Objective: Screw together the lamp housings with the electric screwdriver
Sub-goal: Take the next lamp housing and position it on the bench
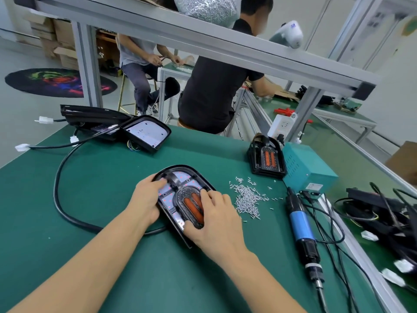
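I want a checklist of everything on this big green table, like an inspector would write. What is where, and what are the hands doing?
Surface: green mat covering the bench.
Job's things: open lamp housing lies flat mid-table; loose screws in a pile to its right; electric screwdriver lying unheld further right.
Clutter: stacked housings at the back right, more housings at the back left, a teal power box.
Hands: left hand holds the housing's left edge; right hand rests on its orange insert.
Cables: thick black cable loops left of the housing; thin leads tangle by the screwdriver.
Surroundings: two seated people at other benches, aluminium frame overhead.
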Demonstrator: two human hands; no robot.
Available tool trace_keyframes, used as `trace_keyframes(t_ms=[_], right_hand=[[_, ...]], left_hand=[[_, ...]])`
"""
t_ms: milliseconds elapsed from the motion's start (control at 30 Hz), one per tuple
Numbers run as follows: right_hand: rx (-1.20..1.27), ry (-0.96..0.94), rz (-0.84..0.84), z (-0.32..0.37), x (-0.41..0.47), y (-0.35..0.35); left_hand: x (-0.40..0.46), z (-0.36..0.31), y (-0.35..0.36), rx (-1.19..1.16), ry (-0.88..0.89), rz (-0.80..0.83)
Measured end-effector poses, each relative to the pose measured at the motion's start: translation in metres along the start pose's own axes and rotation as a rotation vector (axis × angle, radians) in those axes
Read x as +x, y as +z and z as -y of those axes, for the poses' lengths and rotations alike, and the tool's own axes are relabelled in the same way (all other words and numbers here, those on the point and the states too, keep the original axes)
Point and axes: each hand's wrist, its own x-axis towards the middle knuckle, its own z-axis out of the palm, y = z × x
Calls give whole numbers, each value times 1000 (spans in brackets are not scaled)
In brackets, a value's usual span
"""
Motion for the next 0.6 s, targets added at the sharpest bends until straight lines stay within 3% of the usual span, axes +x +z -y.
trace_keyframes(t_ms=[67, 167, 233, 367, 467, 600], right_hand=[[20, -28, 15, -2, 1, 0], [66, -90, 62, -10, 4, -4], [176, -141, 49, -14, 3, -9], [332, -94, -81, -38, -3, -24], [276, 156, -140, -78, -7, -35], [5, 551, -27, -135, -20, -47]], left_hand=[[0, 2, -4, 124, 28, -42], [1, 3, -17, 807, 288, -141], [-2, 2, -21, 1108, 391, -142], [-9, 2, -18, 1296, 386, -165], [-14, 6, -15, 1314, 385, -212], [-21, 9, -7, 1256, 378, -273]])
